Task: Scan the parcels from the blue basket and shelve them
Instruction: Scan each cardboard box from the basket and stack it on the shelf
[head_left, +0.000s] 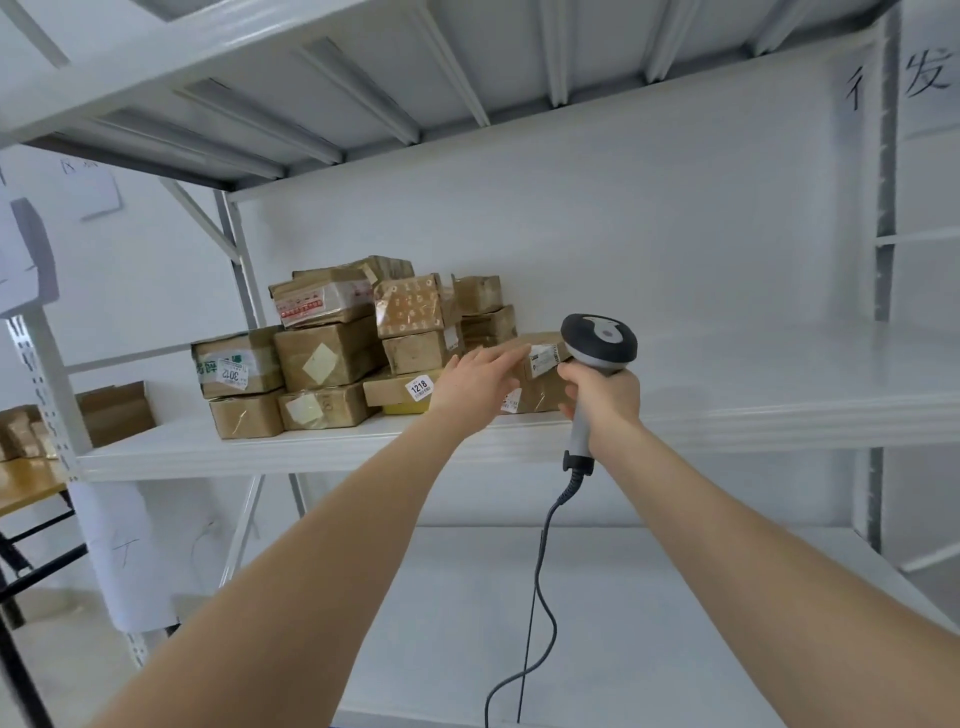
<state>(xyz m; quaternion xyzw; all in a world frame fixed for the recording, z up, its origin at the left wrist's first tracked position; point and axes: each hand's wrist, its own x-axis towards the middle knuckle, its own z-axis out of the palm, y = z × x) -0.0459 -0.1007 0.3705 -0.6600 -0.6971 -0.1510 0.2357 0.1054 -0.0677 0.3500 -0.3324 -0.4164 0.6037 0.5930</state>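
A pile of brown cardboard parcels (332, 358) sits on the white shelf (753, 410) at chest height. At the pile's right end lies a small parcel (543, 358) with a white barcode label, stacked on another box. My left hand (475, 384) reaches out with straight fingers that touch this parcel's left top edge. My right hand (605, 400) grips the handle of a grey and black barcode scanner (598, 340), just right of the parcel. The scanner's cable hangs down. The blue basket is out of view.
The shelf to the right of the pile is bare, and so is the lower shelf (649, 623). A white upright (241, 270) stands left of the pile. A wooden table (26, 483) with more boxes (117, 410) is at far left.
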